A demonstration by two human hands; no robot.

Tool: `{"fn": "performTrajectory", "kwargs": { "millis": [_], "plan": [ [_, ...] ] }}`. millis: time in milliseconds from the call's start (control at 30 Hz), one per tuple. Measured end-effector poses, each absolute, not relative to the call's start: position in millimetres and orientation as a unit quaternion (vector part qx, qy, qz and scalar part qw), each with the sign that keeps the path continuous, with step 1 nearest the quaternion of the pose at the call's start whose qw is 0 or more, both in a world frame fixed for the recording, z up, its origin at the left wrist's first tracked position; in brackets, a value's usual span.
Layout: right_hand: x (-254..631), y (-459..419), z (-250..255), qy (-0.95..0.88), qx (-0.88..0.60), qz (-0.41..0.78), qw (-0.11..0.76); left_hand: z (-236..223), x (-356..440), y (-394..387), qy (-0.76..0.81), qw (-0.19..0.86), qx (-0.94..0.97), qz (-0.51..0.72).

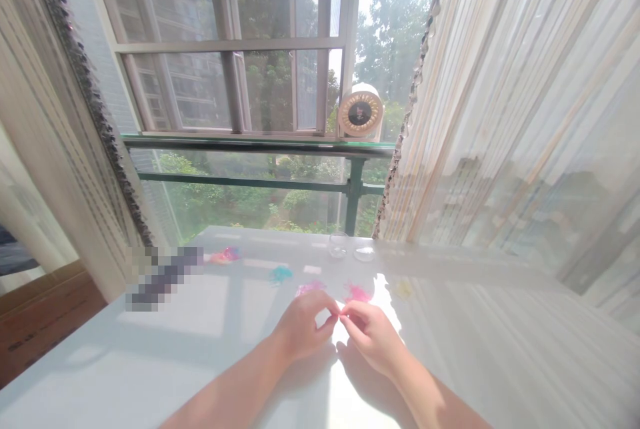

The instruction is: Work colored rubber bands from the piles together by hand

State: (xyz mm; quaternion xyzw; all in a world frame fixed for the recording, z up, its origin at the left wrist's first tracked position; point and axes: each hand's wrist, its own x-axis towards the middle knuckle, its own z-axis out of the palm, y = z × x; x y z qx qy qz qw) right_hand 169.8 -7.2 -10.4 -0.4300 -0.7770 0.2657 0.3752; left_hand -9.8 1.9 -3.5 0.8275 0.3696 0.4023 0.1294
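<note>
Both forearms rest low over the white table [200, 362]. Left hand [306, 325]: thumb and forefinger curved into a pinch, tips close together. Right hand [374, 335]: similarly pinched, its tips meeting or nearly meeting those of the left. Whether either hand grips anything cannot be told; any item between the tips is too small to make out.

Just beyond the right hand lies a pink pile [357, 293] of small pieces; just beyond the left, a lilac pile [312, 287], partly hidden by that hand. A pale yellow pile [403, 289] lies to the right of the right hand, a teal pile [281, 274] ahead and left of the left hand. Farther ahead stand a clear cup [338, 246] and, just right of it, a clear dish [364, 253]. Farther left of the left hand lies a multicoloured pile [226, 255]. Beyond the table, ahead of the hands, are a green railing [354, 195], a round fan [361, 114] and a window [230, 45].
</note>
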Motion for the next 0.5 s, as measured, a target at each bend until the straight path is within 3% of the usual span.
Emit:
{"fn": "performTrajectory", "kwargs": {
  "millis": [500],
  "plan": [
    [170.9, -6.8, -12.4, -0.771, -0.437, 0.274, 0.374, -0.7, -10.4, 0.4, 0.372, 0.141, 0.826, 0.399]
  ]
}}
